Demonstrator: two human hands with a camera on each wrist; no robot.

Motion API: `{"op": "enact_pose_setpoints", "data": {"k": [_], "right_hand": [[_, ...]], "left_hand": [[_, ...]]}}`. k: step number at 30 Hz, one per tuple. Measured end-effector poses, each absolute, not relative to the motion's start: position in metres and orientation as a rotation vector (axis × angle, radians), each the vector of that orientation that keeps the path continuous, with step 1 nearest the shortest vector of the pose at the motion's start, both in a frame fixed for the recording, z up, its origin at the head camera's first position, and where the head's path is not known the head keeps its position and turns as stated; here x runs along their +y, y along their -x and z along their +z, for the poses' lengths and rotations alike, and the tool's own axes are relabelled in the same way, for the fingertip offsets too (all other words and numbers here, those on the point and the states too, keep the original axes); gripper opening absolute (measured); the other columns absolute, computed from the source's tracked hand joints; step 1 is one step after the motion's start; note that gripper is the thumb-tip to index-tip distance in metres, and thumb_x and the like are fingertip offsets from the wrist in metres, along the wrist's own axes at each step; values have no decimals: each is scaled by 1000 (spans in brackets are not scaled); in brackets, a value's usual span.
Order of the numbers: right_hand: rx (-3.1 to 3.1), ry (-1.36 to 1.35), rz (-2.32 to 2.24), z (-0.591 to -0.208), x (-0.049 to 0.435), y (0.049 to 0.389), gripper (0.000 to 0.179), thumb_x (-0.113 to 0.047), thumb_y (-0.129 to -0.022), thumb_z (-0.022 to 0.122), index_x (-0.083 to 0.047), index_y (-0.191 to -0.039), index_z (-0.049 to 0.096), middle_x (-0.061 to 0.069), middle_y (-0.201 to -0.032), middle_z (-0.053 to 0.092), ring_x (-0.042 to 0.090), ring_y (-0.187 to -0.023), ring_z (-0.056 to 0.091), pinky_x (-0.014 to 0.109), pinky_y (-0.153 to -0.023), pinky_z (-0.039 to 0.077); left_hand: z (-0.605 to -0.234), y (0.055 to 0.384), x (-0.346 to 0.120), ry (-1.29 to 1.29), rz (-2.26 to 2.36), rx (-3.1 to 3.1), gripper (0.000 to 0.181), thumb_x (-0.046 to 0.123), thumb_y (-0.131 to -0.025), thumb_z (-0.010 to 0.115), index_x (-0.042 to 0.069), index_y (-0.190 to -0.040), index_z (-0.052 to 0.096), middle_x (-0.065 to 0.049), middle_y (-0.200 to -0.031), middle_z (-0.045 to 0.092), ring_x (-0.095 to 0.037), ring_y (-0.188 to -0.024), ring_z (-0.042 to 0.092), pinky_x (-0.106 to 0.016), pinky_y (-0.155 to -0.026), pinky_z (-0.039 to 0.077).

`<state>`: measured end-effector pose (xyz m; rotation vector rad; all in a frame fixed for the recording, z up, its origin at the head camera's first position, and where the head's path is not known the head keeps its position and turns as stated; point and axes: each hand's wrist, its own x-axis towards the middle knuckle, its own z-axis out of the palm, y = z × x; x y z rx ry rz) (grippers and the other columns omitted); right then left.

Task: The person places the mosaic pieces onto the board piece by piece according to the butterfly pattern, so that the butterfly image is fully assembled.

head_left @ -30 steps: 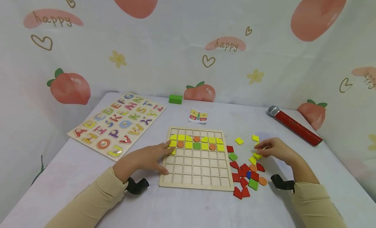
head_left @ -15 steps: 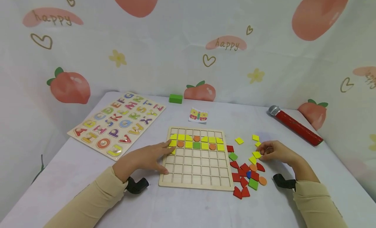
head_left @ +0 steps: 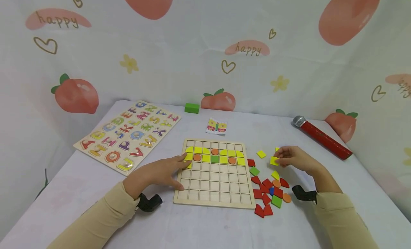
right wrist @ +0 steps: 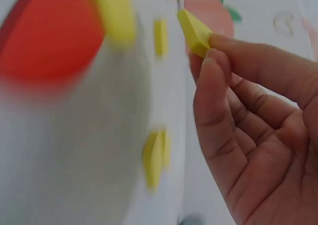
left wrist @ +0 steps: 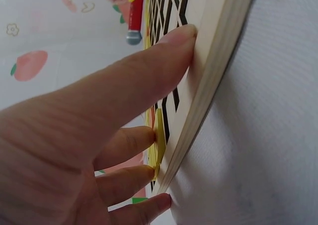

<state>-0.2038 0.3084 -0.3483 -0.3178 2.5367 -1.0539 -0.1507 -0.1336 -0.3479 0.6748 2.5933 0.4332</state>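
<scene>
My right hand (head_left: 297, 159) pinches a yellow square tile (head_left: 274, 161) between thumb and fingertips, just above the table to the right of the wooden grid board (head_left: 216, 186). In the right wrist view that tile (right wrist: 194, 34) stands out from the fingertips, clear of the tabletop. My left hand (head_left: 158, 172) rests on the board's left edge, thumb on the frame and fingers spread. Its fingertips touch a yellow tile (left wrist: 159, 140) at the left end of the filled rows. Yellow pieces, orange discs and one green square (head_left: 214, 158) lie in the upper cells.
Loose red, green, orange, blue and yellow pieces (head_left: 267, 183) lie right of the board. Behind it is a butterfly pattern card (head_left: 216, 126). A letter puzzle (head_left: 128, 135) lies left, a green block (head_left: 192, 108) at the back, a red microphone (head_left: 324, 138) far right.
My right hand has taken a yellow square tile from the loose pieces, lifting it and moving slightly left and away from me. My left hand stays on the board.
</scene>
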Motion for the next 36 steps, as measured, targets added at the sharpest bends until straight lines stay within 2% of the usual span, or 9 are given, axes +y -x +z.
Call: {"op": "enact_pose_setpoints", "data": {"k": [6,10,16,22,29,36], "right_hand": [[2476,376,-1026,-341,255,213,27,-17,-87,64,3,-105,59,10,-92,64,17,-75,62,26,-73,57],[2415,439,-1032,-337,217,218,25,-13,-88,63,5,-104,59,11,-90,63,16,-74,61,28,-73,57],[2336,598,-1060,-339,162,224,19,-12,-88,63,4,-100,61,10,-83,64,13,-67,60,26,-66,57],[2262,630,-1085,-339,115,226,15,-8,-87,64,4,-96,64,9,-81,67,14,-66,65,29,-69,58],[2226,630,-1081,-344,82,226,10,-4,-85,65,5,-89,65,8,-75,68,10,-63,66,28,-68,58],[2263,628,-1014,-349,71,225,8,-3,-82,68,4,-83,65,8,-73,68,7,-58,64,24,-63,57]], "left_hand": [[-350,151,-133,-664,417,2597,87,45,-73,76,19,-145,35,-4,-158,12,-28,-141,27,-47,-112,29],[-350,152,-132,-681,397,2591,86,45,-74,75,18,-145,34,-5,-157,16,-29,-141,28,-47,-113,28],[-349,151,-134,-667,404,2591,88,45,-74,75,14,-145,33,-5,-156,20,-31,-141,26,-48,-114,25],[-349,151,-134,-668,407,2590,87,45,-75,74,13,-145,34,-4,-156,20,-34,-140,26,-49,-114,25],[-349,152,-134,-671,401,2583,87,46,-74,74,14,-145,35,-5,-156,20,-37,-139,27,-52,-112,26],[-348,153,-133,-696,389,2580,86,46,-74,74,13,-144,36,-8,-156,21,-36,-139,28,-53,-111,28]]}}
